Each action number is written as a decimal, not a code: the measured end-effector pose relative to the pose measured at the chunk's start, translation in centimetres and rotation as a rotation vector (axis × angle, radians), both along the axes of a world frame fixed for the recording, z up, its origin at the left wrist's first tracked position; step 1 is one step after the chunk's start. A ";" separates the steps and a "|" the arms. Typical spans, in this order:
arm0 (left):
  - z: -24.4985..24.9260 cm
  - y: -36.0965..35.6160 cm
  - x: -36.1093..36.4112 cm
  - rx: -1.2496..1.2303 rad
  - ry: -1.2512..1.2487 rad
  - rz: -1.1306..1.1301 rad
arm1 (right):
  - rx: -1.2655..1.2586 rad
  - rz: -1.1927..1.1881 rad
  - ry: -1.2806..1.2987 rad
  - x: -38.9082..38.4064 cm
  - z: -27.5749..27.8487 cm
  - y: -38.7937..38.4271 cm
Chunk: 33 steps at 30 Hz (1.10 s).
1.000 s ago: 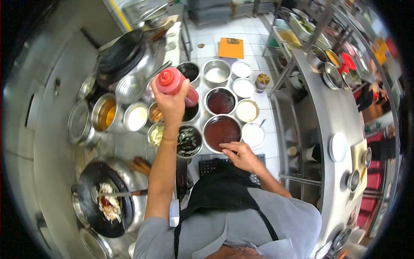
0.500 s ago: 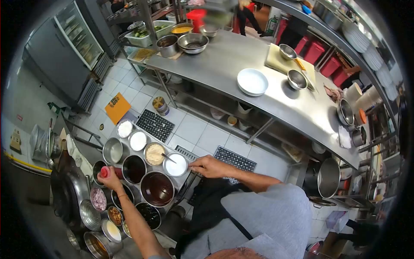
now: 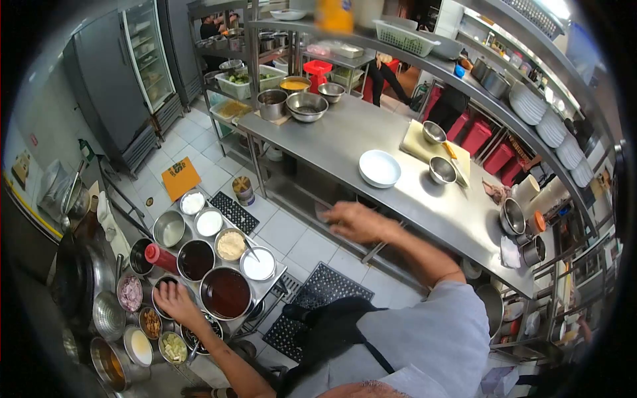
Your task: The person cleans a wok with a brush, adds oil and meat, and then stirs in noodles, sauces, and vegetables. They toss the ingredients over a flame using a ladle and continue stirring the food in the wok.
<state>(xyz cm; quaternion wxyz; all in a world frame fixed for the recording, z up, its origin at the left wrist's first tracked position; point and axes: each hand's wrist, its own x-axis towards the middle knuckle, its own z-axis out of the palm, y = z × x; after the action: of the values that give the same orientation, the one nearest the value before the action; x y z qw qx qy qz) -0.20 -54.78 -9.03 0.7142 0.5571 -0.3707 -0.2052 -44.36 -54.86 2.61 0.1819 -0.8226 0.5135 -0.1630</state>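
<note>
My left hand (image 3: 176,302), fingers apart and palm down, is over a dark pot (image 3: 161,286) among the ingredient containers. Just above it stands a red squeeze bottle (image 3: 160,259), apart from the fingers. My right hand (image 3: 358,222) is raised over the floor near the steel counter's front edge, smeared by motion, so I cannot tell whether it holds anything. Nearest the body is a large pot of dark red-brown sauce (image 3: 225,292). Beside it are a white-filled container (image 3: 257,264) and a container of beige powder (image 3: 231,245) with a spoon handle across its edge.
A long steel counter (image 3: 318,149) carries a white bowl (image 3: 379,168), a cutting board (image 3: 415,140) and metal bowls. Black mats (image 3: 325,298) lie on the tiled floor. A wok (image 3: 73,265) is at far left. Overhead, a shelf (image 3: 458,76) holds stacked plates. People stand beyond the counter.
My left hand has let go of the red squeeze bottle and moved down toward the body. My right hand has left the white-filled container's edge, moving up and right. The view has shifted.
</note>
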 end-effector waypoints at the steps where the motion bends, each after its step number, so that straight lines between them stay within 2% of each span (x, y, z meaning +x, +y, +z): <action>1: -0.8 1.7 -0.9 0.020 0.041 -0.035 | -0.031 -0.039 0.028 -1.2 2.1 -0.7; 2: -1.9 3.2 -1.7 0.038 0.081 -0.071 | -0.142 -0.100 -0.012 -2.3 3.9 -1.2; 3: -3.6 4.6 -2.2 0.045 0.135 -0.102 | -0.295 -0.128 0.059 -4.0 5.6 -2.6; 4: -5.0 5.7 -2.8 0.052 0.187 -0.133 | -0.344 -0.142 0.063 -5.8 8.1 -3.9; 5: -5.4 6.8 -3.5 0.043 0.184 -0.130 | -0.554 -0.196 0.135 -7.3 10.2 -5.0; 7: -5.7 9.0 -5.2 0.242 0.211 -0.124 | -0.732 -0.317 0.228 -10.8 15.9 -8.2; 8: -5.7 9.8 -5.9 0.234 0.208 -0.113 | -0.841 -0.361 0.241 -12.7 18.7 -9.6; 10: -5.3 10.8 -7.6 0.244 0.231 -0.087 | -0.983 -0.452 0.222 -17.0 23.0 -13.2; 12: -5.5 11.0 -9.2 0.216 0.276 -0.041 | -1.015 -0.578 0.338 -21.8 26.8 -17.1; 14: -6.0 10.8 -10.6 0.215 0.190 -0.001 | -0.947 -0.627 0.424 -27.8 29.2 -22.4; 16: -4.5 9.9 -13.0 0.258 0.211 0.055 | -0.718 -0.673 0.367 -30.5 31.2 -25.3; 17: -4.2 9.6 -13.9 0.238 0.222 0.068 | -0.554 -0.676 0.437 -31.5 32.1 -26.3; 18: -4.1 9.3 -14.8 0.222 0.233 0.079 | -0.560 -0.660 0.432 -32.4 32.1 -27.4; 20: -4.1 8.4 -16.5 0.173 0.238 0.100 | -0.040 -0.806 0.317 -31.9 32.5 -27.3; 21: -3.7 8.1 -17.3 0.177 0.254 0.099 | -0.046 -0.791 0.317 -32.6 32.5 -28.5; 23: -3.6 7.3 -18.5 0.174 0.268 0.111 | 0.191 -0.607 0.439 -34.5 31.9 -31.3; 24: -3.9 7.1 -18.9 0.183 0.262 0.105 | 0.192 -0.597 0.438 -35.3 31.7 -32.7; 26: -4.1 6.7 -19.8 0.198 0.257 0.097 | 0.164 -0.522 0.674 -35.8 31.5 -33.9; 27: -4.1 6.5 -20.3 0.203 0.276 0.093 | 0.172 -0.522 0.677 -36.2 31.4 -34.3; 29: -4.3 6.2 -21.1 0.217 0.296 0.086 | 0.112 -0.665 0.576 -34.0 32.0 -32.3; 33: -4.6 5.9 -21.8 0.192 0.283 0.071 | -0.001 -0.633 0.470 -34.3 33.5 -30.9</action>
<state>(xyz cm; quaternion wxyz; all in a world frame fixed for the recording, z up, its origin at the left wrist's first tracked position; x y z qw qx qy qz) -22.02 -48.90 -13.64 0.7097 0.6010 -0.2251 -0.2905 -78.62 -85.75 36.06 -0.0006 -0.6385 0.7694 -0.0186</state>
